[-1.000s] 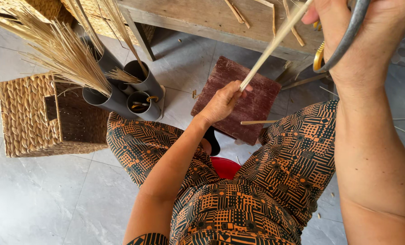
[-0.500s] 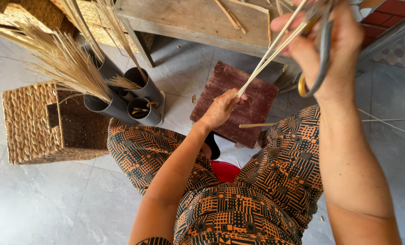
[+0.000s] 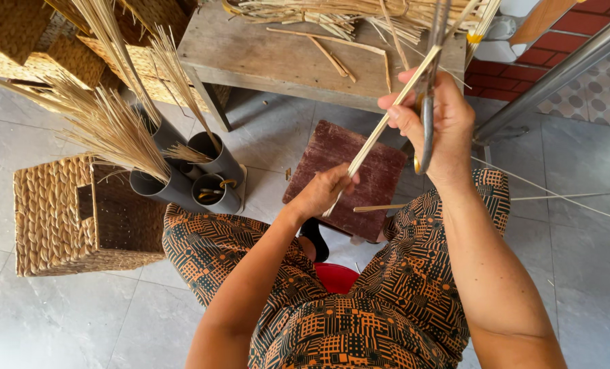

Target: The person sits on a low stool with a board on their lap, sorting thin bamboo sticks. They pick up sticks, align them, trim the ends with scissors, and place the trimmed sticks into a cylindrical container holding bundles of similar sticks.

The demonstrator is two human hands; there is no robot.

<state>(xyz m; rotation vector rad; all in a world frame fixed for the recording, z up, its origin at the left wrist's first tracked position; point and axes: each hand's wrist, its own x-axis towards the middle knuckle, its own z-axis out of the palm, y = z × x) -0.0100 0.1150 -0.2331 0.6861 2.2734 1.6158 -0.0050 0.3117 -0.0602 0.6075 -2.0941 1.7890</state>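
Cane strip (image 3: 380,130) runs diagonally, low end pinched in the left hand (image 3: 322,191) over the lap, upper end passing up and right through the right hand (image 3: 431,119). Right hand is closed on the strip and also grips a pair of scissors (image 3: 424,102), blades pointing up and away; can't tell if the blades are open. Right hand sits higher and nearer the wooden bench (image 3: 284,58); left hand hangs over the dark red stool (image 3: 346,174). Grey tubes (image 3: 196,174) of dry stalks and a woven basket (image 3: 59,215) stand off to the left, well apart. Nothing between the hands but the strip.
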